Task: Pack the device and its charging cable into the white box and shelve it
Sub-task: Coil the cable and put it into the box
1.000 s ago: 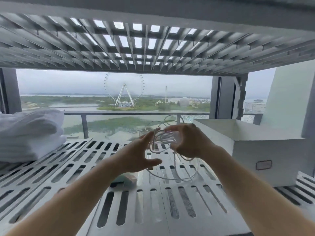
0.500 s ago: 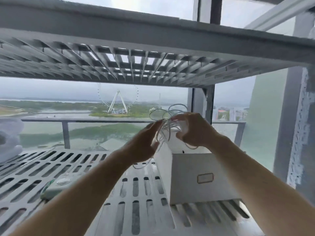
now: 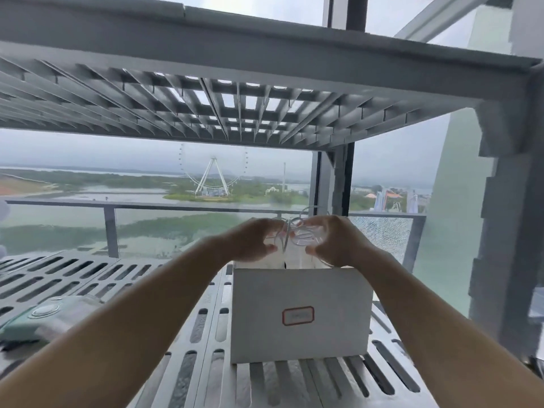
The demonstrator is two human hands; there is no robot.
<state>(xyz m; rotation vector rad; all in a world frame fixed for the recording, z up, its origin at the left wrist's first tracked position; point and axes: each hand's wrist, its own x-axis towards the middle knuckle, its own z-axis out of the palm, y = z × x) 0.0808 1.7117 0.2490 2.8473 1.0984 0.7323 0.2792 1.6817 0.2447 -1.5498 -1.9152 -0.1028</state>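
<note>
The white box [image 3: 300,293] stands open on the slotted shelf, its front face with a red-framed label turned toward me. Both hands hover just above its open top. My left hand [image 3: 254,241] and my right hand [image 3: 334,241] together grip the coiled white charging cable [image 3: 294,234], which is bunched in loops between them. The pale green device [image 3: 44,319] lies on the shelf at the far left, apart from both hands, with a round button on top.
The grey slotted shelf [image 3: 188,334] carries the box; another slotted shelf [image 3: 206,98] hangs close overhead. A grey upright post [image 3: 506,231] stands to the right of the box. Behind is a balcony railing [image 3: 117,206] and a window.
Both hands have carried the cable loops rightward and now hold them over the box's open top. My view has turned right, so the box now sits centred and the folded white towels are out of view.
</note>
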